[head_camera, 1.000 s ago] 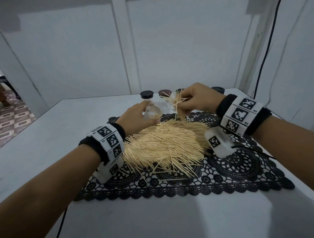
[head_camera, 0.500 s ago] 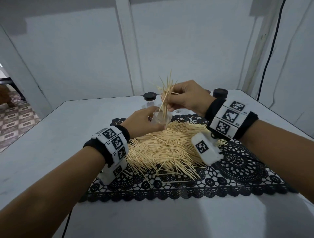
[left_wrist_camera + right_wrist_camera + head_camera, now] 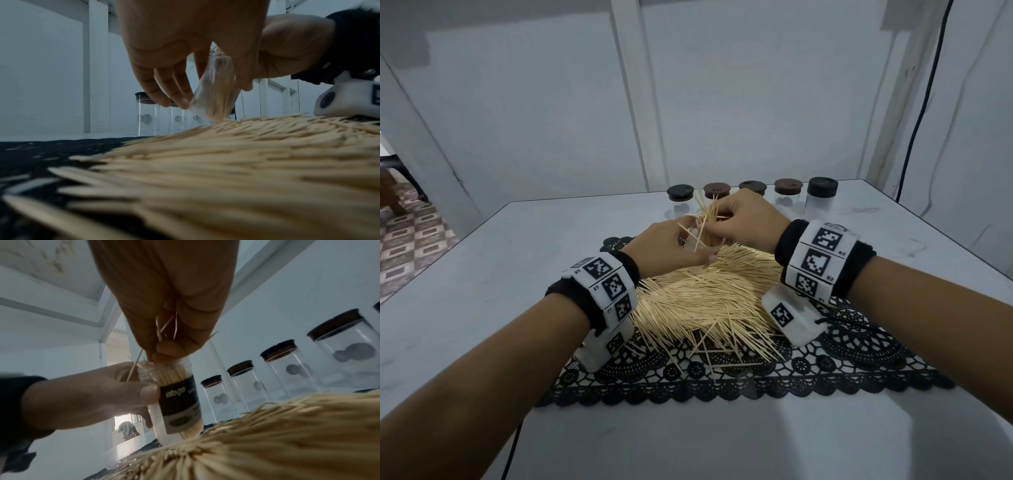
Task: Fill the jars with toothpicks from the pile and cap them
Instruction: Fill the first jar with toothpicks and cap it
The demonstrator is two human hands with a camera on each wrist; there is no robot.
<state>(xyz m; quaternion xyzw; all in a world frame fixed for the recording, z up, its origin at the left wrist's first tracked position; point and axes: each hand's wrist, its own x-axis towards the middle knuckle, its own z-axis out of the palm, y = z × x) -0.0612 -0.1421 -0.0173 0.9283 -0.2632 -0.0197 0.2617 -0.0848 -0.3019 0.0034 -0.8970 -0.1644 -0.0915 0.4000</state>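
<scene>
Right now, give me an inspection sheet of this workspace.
Surface: white table, black lace mat on it.
Job's things: toothpick pile on mat; small labelled jar, partly filled, uncapped, tilted; five capped jars in a back row.
Clutter: nothing seen.
Grippers: left hand grips the small jar; right hand pinches a toothpick bunch at its mouth.
Cables: black cable down right wall.
Surroundings: white walls, tiled floor at left.

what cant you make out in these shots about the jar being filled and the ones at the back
- Held jar: the head view hides it behind both hands; its label text is too blurred to read in the right wrist view.
- How full it is: the label covers its middle.
- Back jars: the right hand hides part of the row; contents are unclear.
</scene>
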